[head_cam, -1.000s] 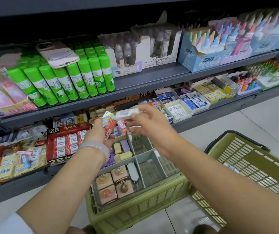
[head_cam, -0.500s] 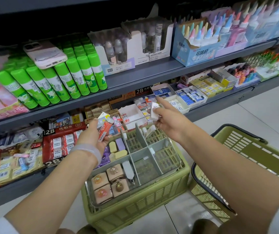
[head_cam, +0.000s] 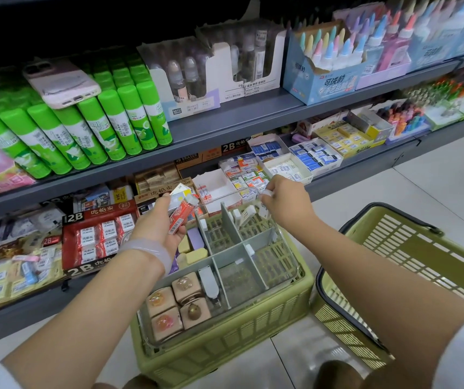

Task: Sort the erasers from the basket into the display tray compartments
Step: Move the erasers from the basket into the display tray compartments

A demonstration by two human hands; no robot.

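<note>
A clear display tray [head_cam: 288, 248] with grey dividers sits on a green crate [head_cam: 225, 343]. My left hand [head_cam: 160, 223] holds several small erasers, a red and white one [head_cam: 179, 217] foremost. My right hand [head_cam: 284, 200] hovers over the tray's far right compartment, fingers curled round something small and white at its tips. White boxed erasers [head_cam: 246, 213] lie in that compartment. Pink cube erasers [head_cam: 174, 304] fill the near left compartment, pastel ones [head_cam: 194, 248] the one behind. The green basket [head_cam: 410, 265] stands to the right.
Shelves run ahead, with green glue sticks [head_cam: 90, 127] and a phone [head_cam: 62, 82] on the upper one. Boxes of erasers [head_cam: 290, 161] and a red 2B eraser box [head_cam: 98, 234] fill the lower shelf. Tiled floor [head_cam: 436, 186] lies to the right.
My right hand moved right and down from beside the left hand to the tray's far right compartment. The left hand kept its erasers and barely moved.
</note>
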